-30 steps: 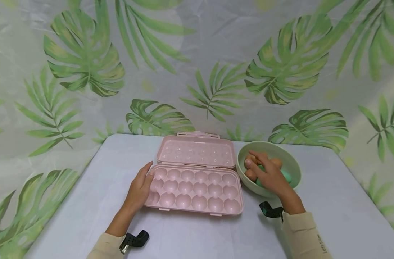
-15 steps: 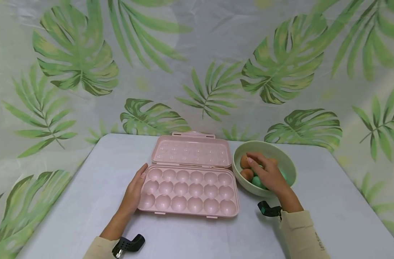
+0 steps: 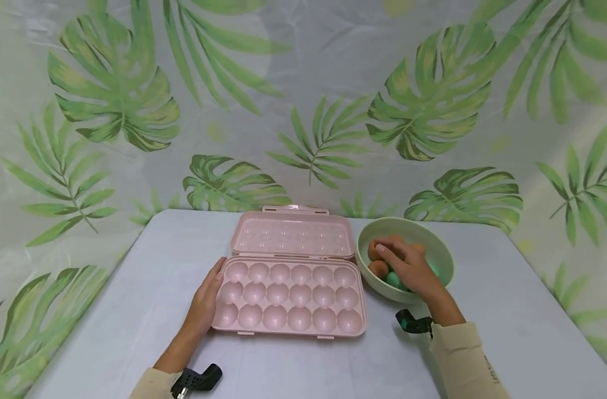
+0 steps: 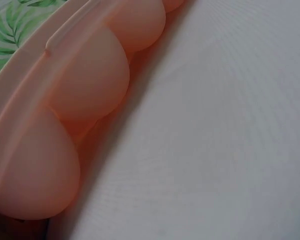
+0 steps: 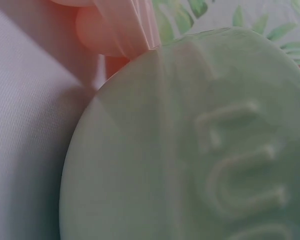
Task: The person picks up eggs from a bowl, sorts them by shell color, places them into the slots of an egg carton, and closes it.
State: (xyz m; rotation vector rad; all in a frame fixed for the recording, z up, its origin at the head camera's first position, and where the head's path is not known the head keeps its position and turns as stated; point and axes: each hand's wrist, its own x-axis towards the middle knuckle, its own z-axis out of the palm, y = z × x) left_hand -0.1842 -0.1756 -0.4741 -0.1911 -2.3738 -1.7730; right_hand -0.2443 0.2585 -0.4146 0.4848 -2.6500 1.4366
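Inside the green bowl (image 3: 442, 252), the right hand (image 3: 412, 270) reaches among brown eggs (image 3: 378, 270); we can't tell if its fingers hold one. The left hand (image 3: 202, 303), fingers straight, now lies beside the pink tray (image 3: 300, 295), so we see every cup (image 3: 275, 317).

Passage along the left edge of the pink egg tray (image 3: 288, 300) is blocked by the left hand (image 3: 203, 302); at its right, the way is narrowed by the green bowl (image 3: 437, 245), whose mouth is partly covered by the right hand (image 3: 413, 267). Behind, reach is limited by the opened lid (image 3: 292, 233) and leafy backdrop (image 3: 328, 66). Room is left across the tabletop (image 3: 303, 366) in front, and the cups can be entered from above.
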